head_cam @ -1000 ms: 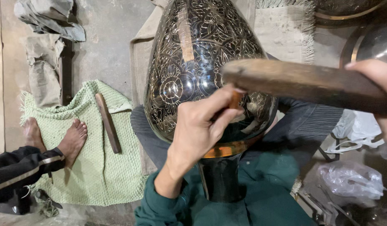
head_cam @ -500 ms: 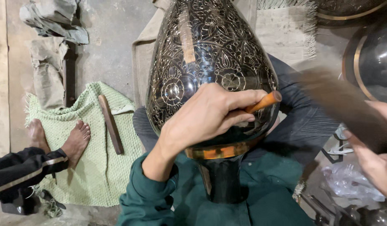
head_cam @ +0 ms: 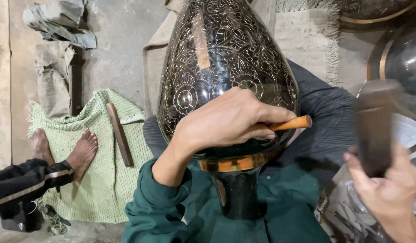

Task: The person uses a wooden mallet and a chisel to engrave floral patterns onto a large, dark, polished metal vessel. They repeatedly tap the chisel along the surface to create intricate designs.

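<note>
One large dark vase (head_cam: 226,76), egg-shaped and covered all over with fine engraved flower patterns, lies tilted across the person's lap, its narrow black neck pointing down toward the green shirt (head_cam: 244,216) and an orange band ringing the base of the body. Two hands are at work. The left hand (head_cam: 226,121) rests on the vase's lower body, fingers curled tight around one thin tool with an orange wooden handle (head_cam: 291,123) whose end sticks out to the right. The right hand (head_cam: 388,189), low at the right edge, is clenched around one dark wooden mallet (head_cam: 373,126), blurred and raised clear of the vase. On the floor to the left lies one green woven mat (head_cam: 97,180) bearing one brown wooden stick (head_cam: 119,134) and another person's two bare feet (head_cam: 66,150). Above the mat sit crumpled grey rags (head_cam: 54,54). At the upper right, parts of two more dark metal vessels (head_cam: 397,54) show; what is inside them cannot be seen.
</note>
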